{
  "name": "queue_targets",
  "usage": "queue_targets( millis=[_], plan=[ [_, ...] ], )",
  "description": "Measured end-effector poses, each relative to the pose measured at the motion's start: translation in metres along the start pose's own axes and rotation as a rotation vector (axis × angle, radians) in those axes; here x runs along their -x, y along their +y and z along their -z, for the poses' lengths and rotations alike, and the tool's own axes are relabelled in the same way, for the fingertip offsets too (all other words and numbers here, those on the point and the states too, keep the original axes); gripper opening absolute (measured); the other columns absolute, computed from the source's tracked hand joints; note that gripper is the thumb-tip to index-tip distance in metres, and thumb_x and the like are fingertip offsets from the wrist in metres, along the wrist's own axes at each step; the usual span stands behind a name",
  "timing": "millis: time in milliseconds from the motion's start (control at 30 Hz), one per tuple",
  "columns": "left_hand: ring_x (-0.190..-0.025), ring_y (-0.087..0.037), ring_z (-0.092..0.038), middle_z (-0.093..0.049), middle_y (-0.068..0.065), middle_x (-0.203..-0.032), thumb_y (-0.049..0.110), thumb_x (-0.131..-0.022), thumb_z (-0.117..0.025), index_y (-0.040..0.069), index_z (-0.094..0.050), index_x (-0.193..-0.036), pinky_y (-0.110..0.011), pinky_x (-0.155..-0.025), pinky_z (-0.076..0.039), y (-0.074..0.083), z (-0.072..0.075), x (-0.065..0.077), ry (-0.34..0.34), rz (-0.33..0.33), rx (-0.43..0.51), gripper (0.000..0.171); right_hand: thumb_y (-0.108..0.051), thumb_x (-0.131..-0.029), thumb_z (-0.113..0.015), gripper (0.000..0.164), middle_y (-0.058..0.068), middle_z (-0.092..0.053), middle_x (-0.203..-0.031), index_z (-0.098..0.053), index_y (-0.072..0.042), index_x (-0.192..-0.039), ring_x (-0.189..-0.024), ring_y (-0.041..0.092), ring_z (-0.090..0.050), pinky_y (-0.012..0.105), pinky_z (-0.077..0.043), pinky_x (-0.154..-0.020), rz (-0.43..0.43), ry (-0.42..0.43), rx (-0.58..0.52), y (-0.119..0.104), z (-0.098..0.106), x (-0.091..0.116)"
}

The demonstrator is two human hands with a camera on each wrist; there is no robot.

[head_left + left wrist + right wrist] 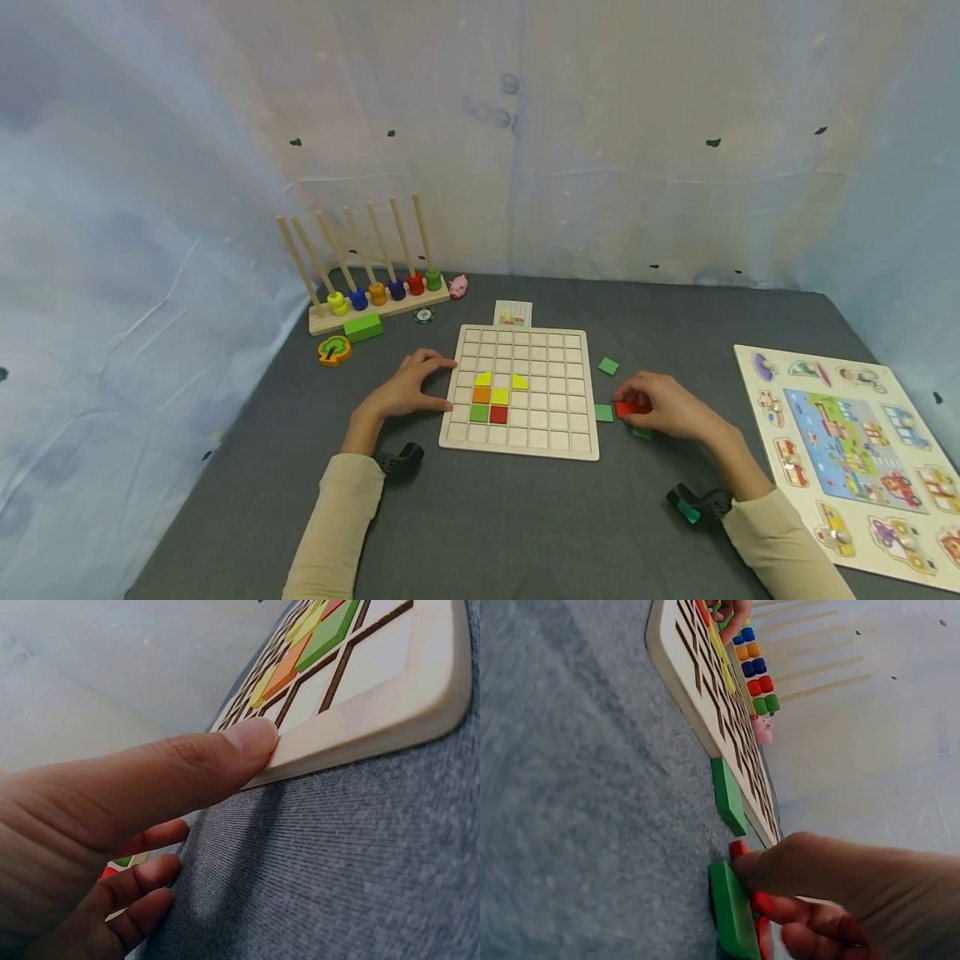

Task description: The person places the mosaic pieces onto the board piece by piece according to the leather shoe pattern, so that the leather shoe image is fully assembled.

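A pale wooden grid board [555,400] lies on the dark table, with several yellow, orange, green and red tiles set in its left half. My left hand [411,386] is at the board's left edge, thumb and forefinger spread apart; in the left wrist view the thumb [217,754] rests against the rim. To the right of the board, my right hand [663,406] pinches a red tile [628,409] between thumb and curled fingers, low over the table. A green tile [733,911] lies close by the thumb, and another green tile [727,796] lies beside the board.
A small pattern card [513,313] lies at the board's far edge. One more green tile [608,366] is right of it. At back left stand a peg rack [382,310], a green block [363,327] and a pink pig [458,287]. A picture puzzle [772,492] occupies the right side.
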State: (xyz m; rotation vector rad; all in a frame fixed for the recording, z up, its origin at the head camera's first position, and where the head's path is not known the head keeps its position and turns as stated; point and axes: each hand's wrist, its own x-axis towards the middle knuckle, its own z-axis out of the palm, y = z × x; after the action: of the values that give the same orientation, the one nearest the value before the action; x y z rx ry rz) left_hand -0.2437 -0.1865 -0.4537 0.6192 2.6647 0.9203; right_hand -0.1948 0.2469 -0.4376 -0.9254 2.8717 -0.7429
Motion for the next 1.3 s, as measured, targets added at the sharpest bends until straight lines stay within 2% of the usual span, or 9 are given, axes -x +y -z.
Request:
queue_targets(
  millis=[133, 300, 533, 700, 833, 1067, 1300],
  plan=[
    [-0.122, -0.029, -0.032, -0.036, -0.010, -0.135, 0.041, -0.074, -0.077, 0.021, -0.048, -0.136, -0.055, -0.100, -0.029, 0.000, 0.000, 0.001, -0.001, -0.009, -0.004, 0.071, -0.010, -0.077, -0.074, 0.021, -0.003, -0.058, -0.083, -0.068, -0.009, -0.097, -0.069, 0.011, -0.049, 0.025, -0.042, -0.060, 0.022, 0.069, -0.043, 0.000, -0.002, -0.005],
    [-0.123, -0.029, -0.031, -0.035, -0.009, -0.136, 0.040, -0.074, -0.077, 0.022, -0.048, -0.136, -0.055, -0.101, -0.028, 0.000, 0.001, 0.002, -0.003, -0.001, 0.002, 0.071, -0.012, -0.079, -0.073, 0.025, -0.001, -0.059, -0.087, -0.067, -0.007, -0.102, -0.071, 0.015, -0.051, 0.028, -0.046, -0.062, 0.102, 0.084, -0.154, -0.017, -0.010, -0.021],
    [-0.122, -0.029, -0.031, -0.035, -0.009, -0.136, 0.039, -0.074, -0.077, 0.022, -0.049, -0.136, -0.054, -0.101, -0.029, -0.001, 0.000, 0.001, -0.002, 0.003, -0.002, 0.070, -0.013, -0.079, -0.074, 0.026, 0.000, -0.063, -0.092, -0.067, -0.007, -0.103, -0.075, 0.014, -0.054, 0.029, -0.046, -0.066, 0.222, 0.088, -0.164, -0.050, -0.033, -0.051],
    [-0.121, -0.028, -0.031, -0.036, -0.008, -0.135, 0.039, -0.074, -0.077, 0.022, -0.049, -0.135, -0.054, -0.101, -0.028, -0.003, -0.001, 0.000, 0.001, -0.003, 0.000, 0.069, -0.017, -0.077, -0.077, 0.024, -0.001, -0.064, -0.088, -0.067, -0.009, -0.097, -0.072, 0.014, -0.055, 0.025, -0.045, -0.065, 0.253, 0.098, -0.177, -0.070, -0.050, -0.066],
    [-0.122, -0.028, -0.031, -0.036, -0.008, -0.135, 0.040, -0.074, -0.077, 0.022, -0.049, -0.135, -0.054, -0.101, -0.028, -0.003, -0.002, 0.000, 0.001, -0.005, -0.004, 0.070, -0.021, -0.077, -0.077, 0.018, -0.002, -0.065, -0.086, -0.068, -0.011, -0.090, -0.071, 0.012, -0.054, 0.024, -0.044, -0.065, 0.287, 0.108, -0.146, -0.078, -0.062, -0.072],
    [-0.121, -0.029, -0.032, -0.036, -0.009, -0.135, 0.041, -0.074, -0.077, 0.022, -0.048, -0.136, -0.055, -0.100, -0.029, -0.001, -0.001, 0.001, -0.001, -0.014, -0.005, 0.070, -0.022, -0.077, -0.077, 0.015, -0.004, -0.063, -0.087, -0.070, -0.014, -0.088, -0.075, 0.011, -0.053, 0.024, -0.044, -0.067, 0.284, 0.108, -0.119, -0.079, -0.069, -0.073],
    [-0.122, -0.028, -0.031, -0.035, -0.008, -0.135, 0.041, -0.074, -0.077, 0.022, -0.049, -0.136, -0.055, -0.101, -0.029, -0.001, -0.001, 0.000, -0.002, -0.005, -0.005, 0.070, -0.018, -0.081, -0.073, 0.012, -0.004, -0.060, -0.092, -0.071, -0.015, -0.092, -0.076, 0.011, -0.051, 0.023, -0.044, -0.066, 0.259, 0.064, -0.167, -0.077, -0.070, -0.074]
  ],
)
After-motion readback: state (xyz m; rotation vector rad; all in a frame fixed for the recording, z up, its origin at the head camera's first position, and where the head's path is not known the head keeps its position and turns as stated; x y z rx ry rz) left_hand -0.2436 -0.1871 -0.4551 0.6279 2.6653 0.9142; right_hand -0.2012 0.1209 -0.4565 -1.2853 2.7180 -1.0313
